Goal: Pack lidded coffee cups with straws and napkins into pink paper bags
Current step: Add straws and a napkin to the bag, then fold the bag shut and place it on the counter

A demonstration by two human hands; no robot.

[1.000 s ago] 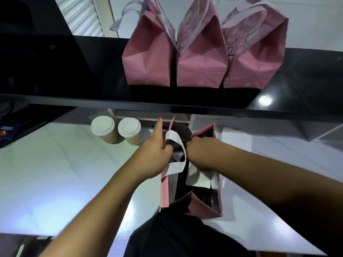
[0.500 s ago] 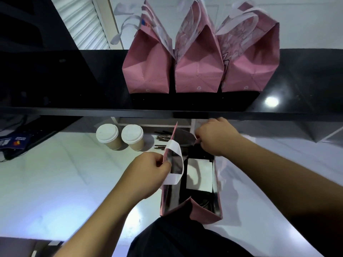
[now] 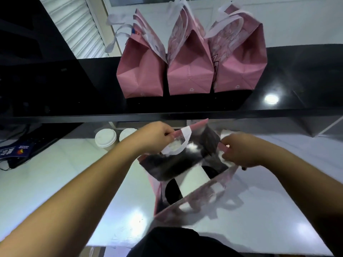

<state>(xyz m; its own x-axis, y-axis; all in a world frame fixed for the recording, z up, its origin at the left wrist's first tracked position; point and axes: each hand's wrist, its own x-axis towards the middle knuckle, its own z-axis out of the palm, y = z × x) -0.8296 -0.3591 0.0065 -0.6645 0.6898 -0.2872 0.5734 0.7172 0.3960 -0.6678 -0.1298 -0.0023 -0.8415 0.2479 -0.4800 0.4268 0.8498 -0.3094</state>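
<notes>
An open pink paper bag [image 3: 202, 193] with a shiny dark lining stands on the white counter [image 3: 55, 182] in front of me. A white insert with two dark round holes shows inside it. My left hand [image 3: 154, 137] pinches the bag's left rim beside its white handle [image 3: 178, 145]. My right hand [image 3: 239, 151] grips the right rim, and the mouth is spread wide. Two lidded coffee cups [image 3: 105, 138] stand at the back left of the counter, the second [image 3: 127, 133] partly behind my left wrist. I see no straws or napkins.
Three packed pink bags [image 3: 189, 71] with white handles stand side by side on the raised black shelf [image 3: 55, 101]. A dark keyboard and a printed card [image 3: 20, 149] lie at the far left. My dark clothing fills the bottom edge.
Both hands have moved apart along the rim, pulling the bag's mouth wider. The bag has turned and tilted, so the white insert and its holes now show.
</notes>
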